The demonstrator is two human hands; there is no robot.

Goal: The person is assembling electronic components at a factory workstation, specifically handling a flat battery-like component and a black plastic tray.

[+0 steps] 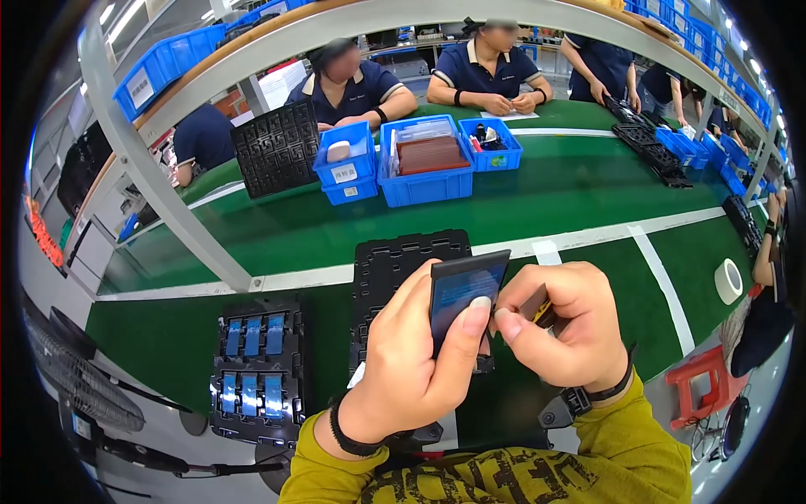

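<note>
Factory workshop: green benches [562,185], blue bins [428,190], uniformed workers [483,77].

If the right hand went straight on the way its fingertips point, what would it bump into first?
The right hand would likely meet the dark flat piece held in the left hand, near its thumb, though one view leaves the depth unclear.

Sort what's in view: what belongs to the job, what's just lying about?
Likely in the job: dark panel in left hand; brown piece in right hand; black tray of blue pieces.

Seemingly lying about: tape roll; red stool; fan.
</note>
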